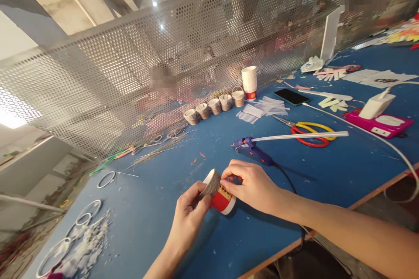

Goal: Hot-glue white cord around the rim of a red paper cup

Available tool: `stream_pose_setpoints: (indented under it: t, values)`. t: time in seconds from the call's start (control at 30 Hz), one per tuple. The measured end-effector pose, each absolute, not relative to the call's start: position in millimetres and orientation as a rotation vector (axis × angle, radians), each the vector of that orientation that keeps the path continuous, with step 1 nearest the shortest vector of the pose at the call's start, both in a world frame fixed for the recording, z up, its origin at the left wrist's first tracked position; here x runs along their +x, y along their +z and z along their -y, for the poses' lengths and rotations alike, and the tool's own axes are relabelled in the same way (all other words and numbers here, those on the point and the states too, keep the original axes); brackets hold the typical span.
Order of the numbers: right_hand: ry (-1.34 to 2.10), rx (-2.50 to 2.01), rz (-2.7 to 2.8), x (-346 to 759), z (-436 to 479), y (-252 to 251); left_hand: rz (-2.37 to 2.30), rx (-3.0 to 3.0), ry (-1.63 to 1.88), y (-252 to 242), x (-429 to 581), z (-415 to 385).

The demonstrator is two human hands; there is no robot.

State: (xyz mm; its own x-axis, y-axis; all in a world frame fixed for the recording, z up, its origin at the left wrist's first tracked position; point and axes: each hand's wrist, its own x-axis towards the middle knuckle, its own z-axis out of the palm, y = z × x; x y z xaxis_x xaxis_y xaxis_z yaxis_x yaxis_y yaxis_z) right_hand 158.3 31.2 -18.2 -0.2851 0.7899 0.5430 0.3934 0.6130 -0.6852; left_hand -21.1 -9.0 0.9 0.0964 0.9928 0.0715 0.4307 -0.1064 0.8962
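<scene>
A red and white paper cup is tilted above the blue table, its upper part wrapped in grey-brown cord. My left hand is closed around its rim side, thumb on the wrapped band. The fingers of my right hand are pinched together at the cord's lower edge, against the cup's far side; the cord end between them is too small to make out. Just beyond my right hand lies a blue glue gun with a long white glue stick sticking out of its back.
Small wrapped cups with handles line the mesh partition, beside a paper cup stack. Scissors, a phone, white strips and a pink power strip lie right. Cords and white rings lie left.
</scene>
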Motion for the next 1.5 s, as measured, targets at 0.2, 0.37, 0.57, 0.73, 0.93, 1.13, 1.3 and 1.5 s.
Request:
stream_pose_setpoints:
  t: [0.2,0.37,0.57,0.73,0.93,1.13,1.3,1.5]
  values:
    - [0.605,-0.961,1.895,160,-32,-18,-1.413,1.593,0.987,2,-20,10]
    - [0.659,-0.976,1.889,160,-32,-17,-1.404,1.573,0.997,2,-20,10]
    - [0.711,-0.998,1.876,160,-35,-17,-1.387,1.578,1.018,2,-22,8]
    - [0.818,-1.019,1.847,160,-36,-16,-1.355,1.55,1.037,-2,-24,7]
    - [1.07,-0.97,1.771,161,-40,-17,-1.292,1.47,1.091,-7,-27,6]
    - [1.463,-0.96,1.578,163,-44,-14,-1.228,1.376,1.137,-9,-31,4]
    - [1.605,-0.964,1.5,164,-46,-15,-1.176,1.333,1.12,-8,-32,0]
    - [1.324,-0.998,1.674,165,-46,-18,-1.222,1.356,1.001,-7,-31,-5]
